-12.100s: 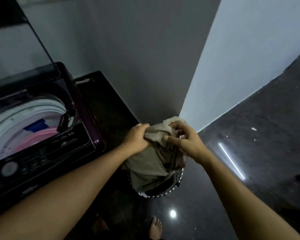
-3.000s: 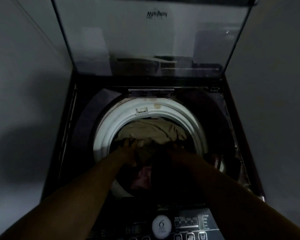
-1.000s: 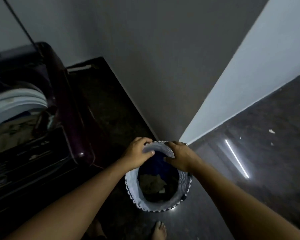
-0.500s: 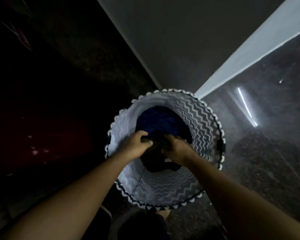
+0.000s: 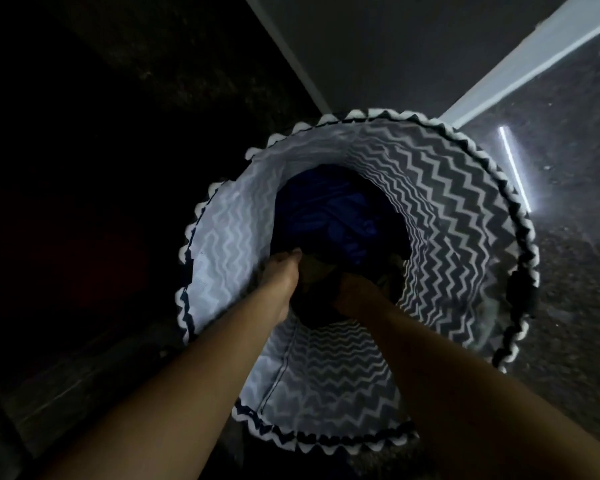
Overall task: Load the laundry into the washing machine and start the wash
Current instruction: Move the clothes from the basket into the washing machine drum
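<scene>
No brand, label or writing readable anywhere in this shot, it's just too dark. The whole left side is near black with a faint reddish patch, and I can't say what that is. The washing machine isn't in view.

What you can see: a round laundry basket (image 5: 465,237) with a grey and white zigzag lining and a black and white scalloped rim, seen from right above, standing on a dark speckled floor (image 5: 575,271). Its lower rim runs into shadow near the bottom edge. Behind it a grey wall (image 5: 395,46) meets a paler strip of wall at a corner, and there's a thin bright streak of reflected light on the floor to the right.

Down in the bottom of the basket there's a blue garment (image 5: 329,216) at the far side and a darker heap of laundry (image 5: 317,271) nearer the hands (colours are hard to call, maybe a bit of tan in there).

Both bare forearms reach in from the bottom of the frame. The left hand (image 5: 283,271) is curled, fingers bunched into the dark cloth. The right hand (image 5: 355,291) is also down in the heap, knuckles up, but its fingers are buried in shadow, so I can't tell whether it's actually gripping anything.
</scene>
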A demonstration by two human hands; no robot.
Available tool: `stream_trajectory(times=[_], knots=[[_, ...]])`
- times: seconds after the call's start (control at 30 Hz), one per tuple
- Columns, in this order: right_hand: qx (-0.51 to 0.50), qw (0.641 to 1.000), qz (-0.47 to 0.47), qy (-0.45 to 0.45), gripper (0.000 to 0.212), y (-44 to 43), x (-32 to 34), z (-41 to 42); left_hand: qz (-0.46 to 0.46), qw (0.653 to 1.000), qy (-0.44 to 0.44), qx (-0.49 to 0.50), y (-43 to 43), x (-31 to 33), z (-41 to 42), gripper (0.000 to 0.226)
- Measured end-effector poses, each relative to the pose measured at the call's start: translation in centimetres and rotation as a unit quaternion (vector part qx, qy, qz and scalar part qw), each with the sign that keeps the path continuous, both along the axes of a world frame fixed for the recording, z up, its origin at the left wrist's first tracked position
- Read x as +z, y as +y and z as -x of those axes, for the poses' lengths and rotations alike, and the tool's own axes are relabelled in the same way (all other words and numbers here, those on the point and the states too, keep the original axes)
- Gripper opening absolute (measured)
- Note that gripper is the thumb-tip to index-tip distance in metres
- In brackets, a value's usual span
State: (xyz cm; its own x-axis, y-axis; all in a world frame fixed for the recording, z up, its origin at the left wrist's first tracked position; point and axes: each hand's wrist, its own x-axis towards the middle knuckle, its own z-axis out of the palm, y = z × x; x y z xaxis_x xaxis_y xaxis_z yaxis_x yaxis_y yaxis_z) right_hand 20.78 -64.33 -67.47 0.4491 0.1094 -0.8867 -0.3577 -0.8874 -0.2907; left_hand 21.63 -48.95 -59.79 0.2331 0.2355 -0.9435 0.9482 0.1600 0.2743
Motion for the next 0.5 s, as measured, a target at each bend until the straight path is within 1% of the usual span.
stream_trajectory(times=[0.03, 0.07, 0.1, 0.13, 0.17, 0.2, 0.23, 0.27, 0.3, 0.33, 0.37, 0.4, 0.43, 0.5], knots=[[-0.034, 0.999, 0.017, 0.015, 0.053, 0.2, 1.0, -0.5, 0.006, 1.0, 0.0, 0.003, -0.1, 0.0, -0.1, 0.048], [-0.077, 0.996, 0.033, 0.019, 0.047, 0.1, 2.0, -0.9, 0.01, 1.0, 0.0, 0.006, -0.3, 0.0, -0.1, 0.047], [-0.089, 0.995, 0.037, 0.014, 0.044, 0.1, 3.1, -1.2, 0.013, 1.0, 0.001, 0.011, -0.3, -0.1, -0.1, 0.047], [-0.068, 0.997, 0.034, 0.001, 0.041, 0.2, 4.4, -1.7, 0.016, 1.0, 0.004, 0.015, -0.3, 0.2, -0.2, 0.048], [-0.082, 0.996, 0.018, -0.01, 0.037, 0.1, 5.3, -1.9, 0.016, 1.0, 0.007, 0.015, -0.4, 0.6, -0.1, 0.049], [-0.116, 0.993, -0.008, -0.008, 0.033, 0.4, 6.1, -2.2, 0.014, 1.0, 0.011, 0.016, -0.3, 0.8, -0.1, 0.051], [-0.189, 0.981, -0.043, 0.009, 0.027, 1.0, 7.3, -2.6, 0.017, 0.999, 0.018, 0.023, -0.2, 0.8, 0.1, 0.054], [-0.27, 0.958, -0.092, 0.019, 0.022, 1.4, 8.7, -3.0, 0.027, 0.999, 0.022, 0.037, -0.2, 1.3, 0.2, 0.056], [-0.364, 0.92, -0.139, 0.038, 0.019, 1.8, 10.6, -3.5, 0.041, 0.998, 0.025, 0.05, -0.3, 2.0, 0.2, 0.059], [-0.438, 0.876, -0.189, 0.071, 0.021, 2.1, 12.1, -3.9, 0.059, 0.996, 0.027, 0.064, -0.2, 2.3, 0.4, 0.062], [-0.482, 0.834, -0.245, 0.108, 0.028, 2.2, 13.4, -4.2, 0.085, 0.993, 0.03, 0.082, -0.2, 3.0, 0.4, 0.064], [-0.499, 0.803, -0.295, 0.14, 0.035, 2.2, 14.9, -4.5, 0.122, 0.987, 0.028, 0.103, -0.1, 4.1, 0.3, 0.065], [-0.503, 0.781, -0.336, 0.158, 0.036, 2.1, 16.5, -4.7, 0.153, 0.981, 0.021, 0.118, 0.1, 5.5, 0.3, 0.062], [-0.508, 0.734, -0.408, 0.193, 0.025, 1.7, 19.8, -5.0, 0.195, 0.971, 0.018, 0.134, 0.5, 7.9, 0.4, 0.053]])
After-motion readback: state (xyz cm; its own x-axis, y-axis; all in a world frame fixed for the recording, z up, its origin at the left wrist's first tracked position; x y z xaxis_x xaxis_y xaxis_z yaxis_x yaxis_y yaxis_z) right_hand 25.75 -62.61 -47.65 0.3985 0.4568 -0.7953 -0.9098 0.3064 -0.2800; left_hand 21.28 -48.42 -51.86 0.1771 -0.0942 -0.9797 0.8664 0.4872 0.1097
